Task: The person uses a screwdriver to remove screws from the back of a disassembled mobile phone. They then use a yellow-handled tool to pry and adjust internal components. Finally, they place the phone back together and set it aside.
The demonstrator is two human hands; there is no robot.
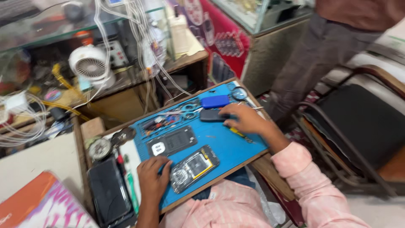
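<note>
Fingers of right hand [244, 119] curl on dark case [212, 115]; left hand [152, 176] steadies opened phone [193, 167].

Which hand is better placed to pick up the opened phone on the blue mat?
Left. The left hand rests right beside the opened phone; the right hand is farther off, over a small dark part.

My wooden desk [276, 179] has a blue repair mat [230, 145] on it, with an opened phone [194, 167], back cover [172, 142] and tweezers [185, 107] on top.
</note>
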